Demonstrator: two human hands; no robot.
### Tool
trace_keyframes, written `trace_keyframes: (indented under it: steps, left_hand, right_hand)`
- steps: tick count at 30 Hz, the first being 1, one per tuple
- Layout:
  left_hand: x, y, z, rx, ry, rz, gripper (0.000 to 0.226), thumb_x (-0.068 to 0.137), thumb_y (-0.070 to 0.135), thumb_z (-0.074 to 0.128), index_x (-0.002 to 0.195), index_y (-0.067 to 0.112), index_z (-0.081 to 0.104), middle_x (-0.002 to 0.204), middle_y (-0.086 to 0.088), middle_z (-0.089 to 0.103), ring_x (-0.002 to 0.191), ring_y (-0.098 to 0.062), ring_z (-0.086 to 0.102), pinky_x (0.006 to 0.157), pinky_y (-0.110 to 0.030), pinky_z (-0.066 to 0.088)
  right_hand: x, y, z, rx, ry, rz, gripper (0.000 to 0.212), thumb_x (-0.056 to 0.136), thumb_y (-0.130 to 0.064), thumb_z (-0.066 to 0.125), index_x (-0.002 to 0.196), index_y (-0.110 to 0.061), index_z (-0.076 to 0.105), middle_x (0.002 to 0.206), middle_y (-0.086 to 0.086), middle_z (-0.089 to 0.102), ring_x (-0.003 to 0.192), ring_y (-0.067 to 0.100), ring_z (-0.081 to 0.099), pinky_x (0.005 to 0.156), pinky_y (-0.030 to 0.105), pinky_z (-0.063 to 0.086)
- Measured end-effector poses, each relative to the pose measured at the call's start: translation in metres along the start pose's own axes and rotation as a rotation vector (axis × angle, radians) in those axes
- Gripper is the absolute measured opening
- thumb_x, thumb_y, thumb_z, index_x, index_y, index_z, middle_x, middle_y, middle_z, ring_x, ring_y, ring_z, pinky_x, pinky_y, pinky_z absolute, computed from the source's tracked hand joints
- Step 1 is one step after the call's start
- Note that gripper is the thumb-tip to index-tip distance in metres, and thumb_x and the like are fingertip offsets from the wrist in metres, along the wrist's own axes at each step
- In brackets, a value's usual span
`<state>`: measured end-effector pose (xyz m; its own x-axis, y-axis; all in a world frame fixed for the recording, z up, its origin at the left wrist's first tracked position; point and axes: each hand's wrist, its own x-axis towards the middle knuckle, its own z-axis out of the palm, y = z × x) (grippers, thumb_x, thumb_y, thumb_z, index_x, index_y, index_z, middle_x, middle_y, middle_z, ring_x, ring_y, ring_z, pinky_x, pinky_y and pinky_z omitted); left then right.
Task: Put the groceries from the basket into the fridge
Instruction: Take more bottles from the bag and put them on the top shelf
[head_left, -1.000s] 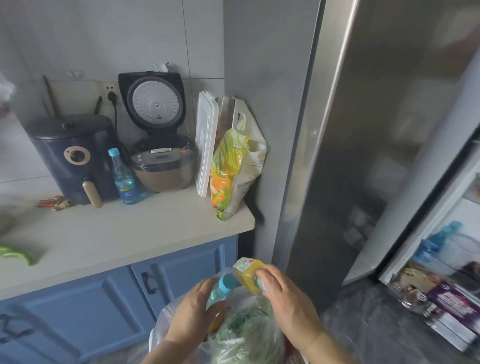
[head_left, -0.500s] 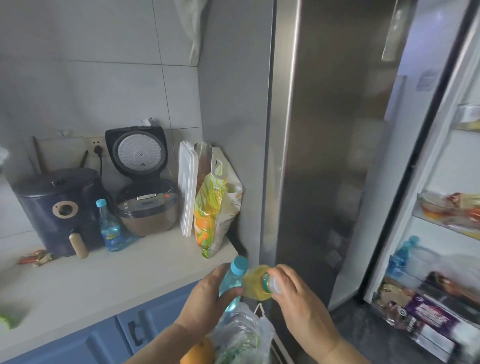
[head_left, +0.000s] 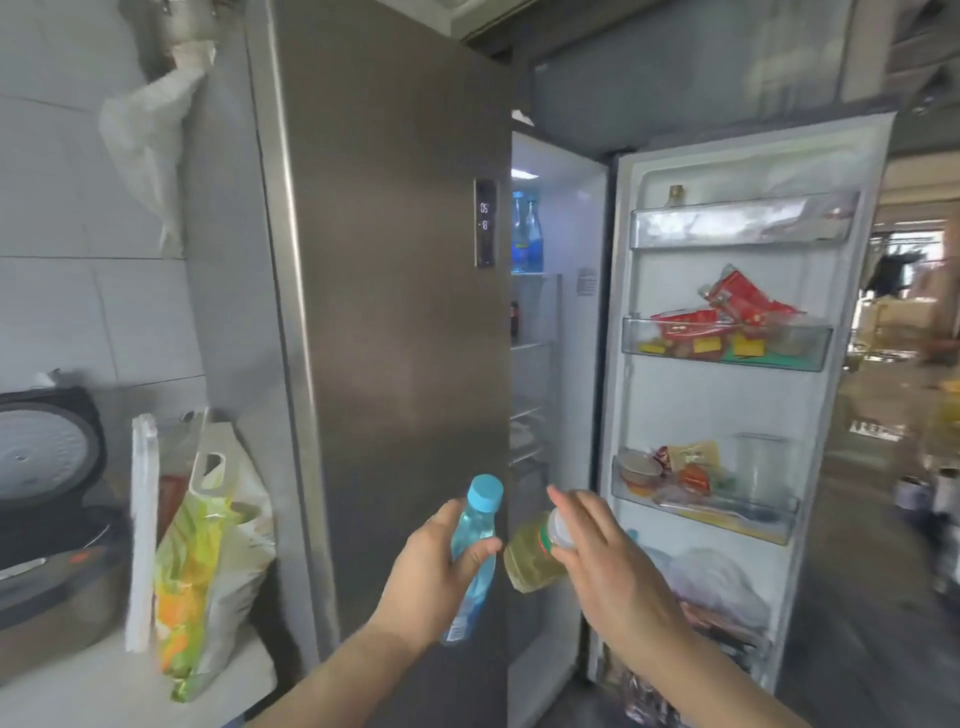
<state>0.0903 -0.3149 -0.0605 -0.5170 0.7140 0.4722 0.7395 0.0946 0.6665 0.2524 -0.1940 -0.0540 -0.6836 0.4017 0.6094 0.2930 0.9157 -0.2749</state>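
My left hand (head_left: 434, 566) grips a clear bottle with a blue cap (head_left: 478, 525), held upright in front of the steel fridge's shut left door (head_left: 395, 312). My right hand (head_left: 602, 561) holds a bottle of yellow drink (head_left: 530, 564) by its cap end, tilted on its side. Both bottles hover before the narrow gap of the fridge interior (head_left: 535, 364), where shelves and two blue bottles show. The right door (head_left: 727, 395) stands wide open with stocked racks. The basket is out of view.
On the counter (head_left: 104, 686) at the left stand a rice cooker (head_left: 41, 519), a white board (head_left: 143, 525) and a colourful bag (head_left: 213, 561). A plastic bag (head_left: 150, 135) hangs on the wall. Door racks hold red packets and tubs.
Both hands rose with the bottles away from the bag of groceries and toward the fridge opening. My view swung up and right, revealing the open right door.
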Motion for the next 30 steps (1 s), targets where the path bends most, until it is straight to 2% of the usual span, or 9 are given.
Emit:
trace_keyframes:
  steps: [3, 5, 9, 16, 18, 20, 23, 27, 30]
  left_hand:
    - [0.041, 0.045, 0.046, -0.017, 0.022, 0.061, 0.024, 0.09, 0.035, 0.061, 0.082, 0.032, 0.039, 0.063, 0.012, 0.045, 0.058, 0.0, 0.046, 0.056, -0.016, 0.034]
    - [0.068, 0.069, 0.077, -0.02, 0.037, 0.098, 0.021, 0.09, 0.035, 0.06, 0.084, 0.028, 0.041, 0.068, 0.012, 0.047, 0.061, -0.004, 0.046, 0.058, -0.017, 0.034]
    - [0.117, 0.11, 0.13, -0.039, 0.056, 0.2, 0.028, 0.09, 0.04, 0.057, 0.108, 0.019, 0.052, 0.094, 0.005, 0.063, 0.088, -0.017, 0.059, 0.076, -0.029, 0.045]
    - [0.196, 0.143, 0.191, 0.094, 0.166, 0.301, 0.037, 0.095, 0.034, 0.053, 0.126, 0.016, 0.044, 0.11, -0.003, 0.063, 0.1, -0.024, 0.06, 0.074, -0.029, 0.041]
    - [0.221, 0.139, 0.202, 0.115, 0.206, 0.315, 0.049, 0.095, 0.032, 0.053, 0.138, 0.019, 0.035, 0.118, -0.004, 0.061, 0.102, -0.028, 0.061, 0.076, -0.031, 0.044]
    - [0.246, 0.135, 0.207, 0.128, 0.231, 0.338, 0.071, 0.095, 0.028, 0.053, 0.15, 0.031, 0.008, 0.126, -0.003, 0.058, 0.103, -0.028, 0.06, 0.08, -0.035, 0.046]
    - [0.288, 0.123, 0.214, 0.175, 0.27, 0.414, 0.095, 0.093, 0.023, 0.055, 0.139, 0.046, -0.025, 0.122, -0.004, 0.058, 0.097, -0.026, 0.06, 0.077, -0.037, 0.05]
    - [0.351, 0.111, 0.213, 0.248, 0.317, 0.49, 0.103, 0.09, 0.022, 0.058, 0.133, 0.054, -0.03, 0.112, -0.006, 0.06, 0.09, -0.026, 0.061, 0.072, -0.041, 0.052]
    - [0.393, 0.11, 0.204, 0.247, 0.364, 0.48, 0.1, 0.092, 0.024, 0.056, 0.132, 0.055, -0.03, 0.104, -0.005, 0.059, 0.083, -0.025, 0.059, 0.066, -0.04, 0.049]
  right_hand:
    - [0.01, 0.054, -0.033, -0.099, 0.052, -0.041, 0.074, 0.082, -0.012, 0.071, 0.142, -0.024, 0.029, 0.126, -0.005, 0.036, 0.075, 0.017, 0.065, 0.047, 0.022, 0.046]
    - [0.017, 0.09, -0.05, -0.164, 0.054, -0.029, 0.081, 0.079, -0.009, 0.074, 0.144, -0.023, 0.029, 0.125, 0.003, 0.04, 0.07, 0.019, 0.064, 0.044, 0.02, 0.037]
    - [0.033, 0.144, -0.075, -0.256, 0.113, -0.009, 0.074, 0.082, -0.015, 0.07, 0.144, -0.027, 0.032, 0.119, 0.005, 0.041, 0.067, 0.023, 0.064, 0.039, 0.029, 0.044]
    - [0.086, 0.216, -0.089, -0.238, 0.15, 0.068, 0.078, 0.09, -0.019, 0.058, 0.143, -0.037, 0.005, 0.117, 0.002, 0.04, 0.077, 0.019, 0.061, 0.057, 0.035, 0.054]
    - [0.106, 0.236, -0.085, -0.233, 0.154, 0.077, 0.082, 0.088, -0.017, 0.061, 0.144, -0.035, 0.005, 0.112, 0.0, 0.041, 0.079, 0.017, 0.061, 0.059, 0.034, 0.055]
    - [0.129, 0.255, -0.08, -0.223, 0.169, 0.089, 0.077, 0.094, -0.021, 0.053, 0.143, -0.038, -0.004, 0.114, -0.001, 0.039, 0.082, 0.017, 0.06, 0.064, 0.033, 0.055]
    - [0.169, 0.278, -0.069, -0.243, 0.198, 0.052, 0.074, 0.097, -0.025, 0.046, 0.146, -0.037, -0.009, 0.116, -0.002, 0.037, 0.087, 0.016, 0.059, 0.066, 0.028, 0.053]
    - [0.231, 0.3, -0.058, -0.211, 0.21, 0.015, 0.063, 0.097, -0.025, 0.049, 0.149, -0.034, 0.014, 0.122, 0.005, 0.042, 0.081, 0.021, 0.062, 0.058, 0.032, 0.052]
    - [0.28, 0.311, -0.058, -0.192, 0.254, -0.019, 0.053, 0.098, -0.025, 0.046, 0.146, -0.032, 0.025, 0.12, 0.003, 0.043, 0.086, 0.021, 0.059, 0.065, 0.033, 0.051]
